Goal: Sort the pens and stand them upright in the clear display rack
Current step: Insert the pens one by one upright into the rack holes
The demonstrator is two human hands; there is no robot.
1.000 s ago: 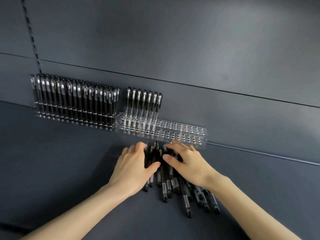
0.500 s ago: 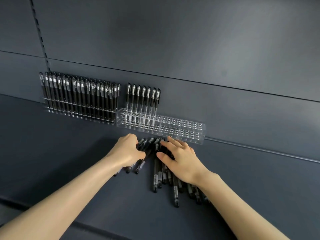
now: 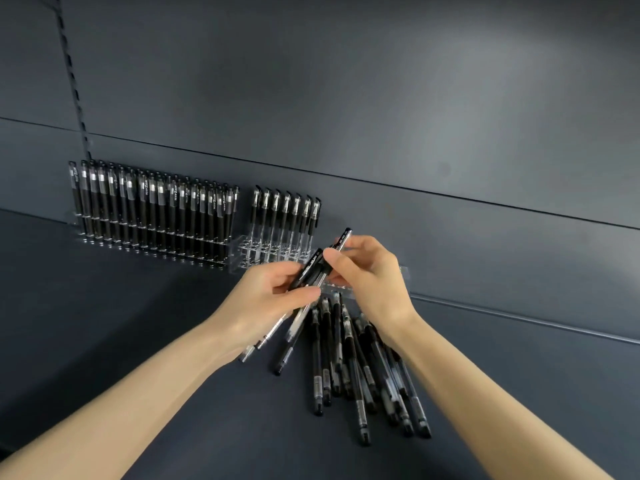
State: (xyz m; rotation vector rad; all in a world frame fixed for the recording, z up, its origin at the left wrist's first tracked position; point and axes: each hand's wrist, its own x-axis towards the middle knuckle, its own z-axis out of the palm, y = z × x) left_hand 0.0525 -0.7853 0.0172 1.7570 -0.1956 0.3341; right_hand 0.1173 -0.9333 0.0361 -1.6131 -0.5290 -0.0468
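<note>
My left hand [image 3: 266, 303] is closed around a small bundle of black pens [image 3: 304, 296], lifted off the shelf and slanting up to the right. Fingers of my right hand [image 3: 367, 271] pinch one pen [image 3: 341, 241] near its cap, at the top of that bundle. Both hands hover in front of the clear display rack [image 3: 256, 252], whose right part they hide. Several pens [image 3: 287, 220] stand upright along its back row. A heap of loose black pens [image 3: 356, 368] lies on the shelf below my right wrist.
A second clear rack [image 3: 152, 209] to the left is packed with upright black pens. Everything sits on a dark grey shelf [image 3: 104, 323] against a dark panelled back wall [image 3: 381, 116]. A slotted upright rail [image 3: 74, 95] runs up the wall at the left.
My left hand gathered several pens from the heap and raised them. My right hand left the heap and took hold of one pen in the lifted bundle.
</note>
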